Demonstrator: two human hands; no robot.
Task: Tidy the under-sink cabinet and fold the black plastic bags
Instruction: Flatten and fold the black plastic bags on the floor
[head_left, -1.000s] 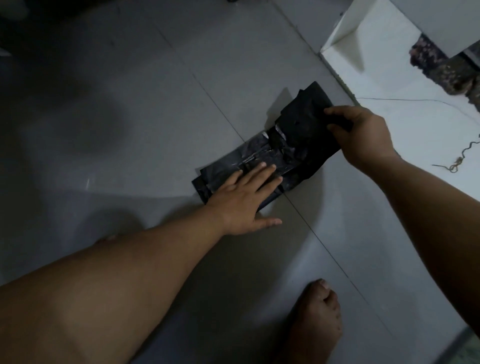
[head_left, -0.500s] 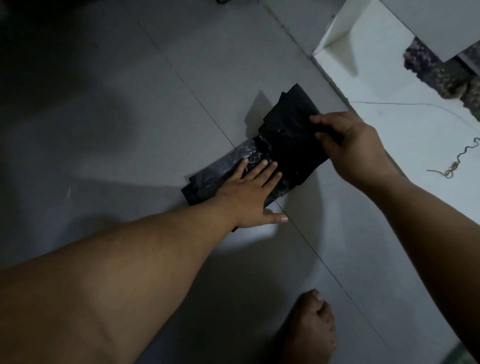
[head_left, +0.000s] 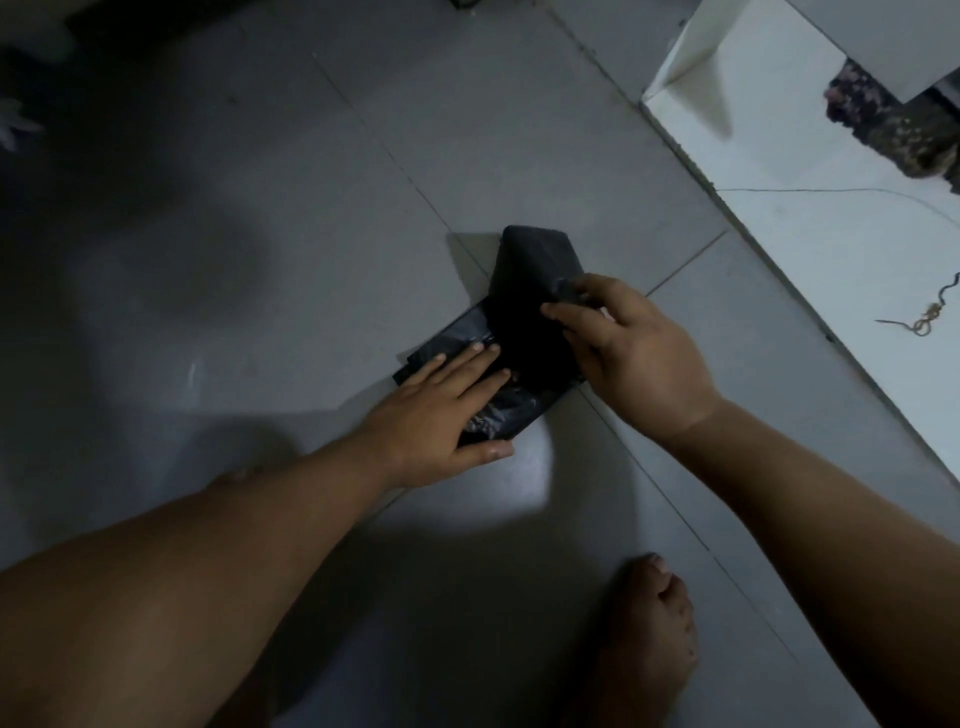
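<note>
**Hands mid-fold on black bag, floor by cabinet**

Left hand (head_left: 441, 410) lies flat, fingers straight, pressing the near-left end of the black plastic bag (head_left: 524, 322) onto the tiled floor (head_left: 260, 234). Right hand (head_left: 623, 353) has fingers and thumb curled, pinching the bag's edge at the upper right and holding that flap raised off the floor, tented toward the far side.

Bag sits mid-floor, across a grout line, near the front corner of the white cabinet base (head_left: 779, 156) but apart from it. Already a narrow strip; its long axis runs diagonally from near-left, under the left palm, to far-right, where the raised part peaks.

Key relation: free end lies up and right of the left hand, already in the right hand's grip, so the right hand looks like the moving one and the left the anchor. Judged next move: bring the raised flap down along the long axis toward the left fingers, then flatten. Risk: slick plastic may slide out from under the palm or spring back open.

Also there: bare foot (head_left: 649, 634) at bottom edge, a small twist of string (head_left: 930, 317) and a thin wire (head_left: 831, 191) on the cabinet floor, dark rough patch (head_left: 893, 119) at its back. Dim light; bag creases hard to read.
</note>
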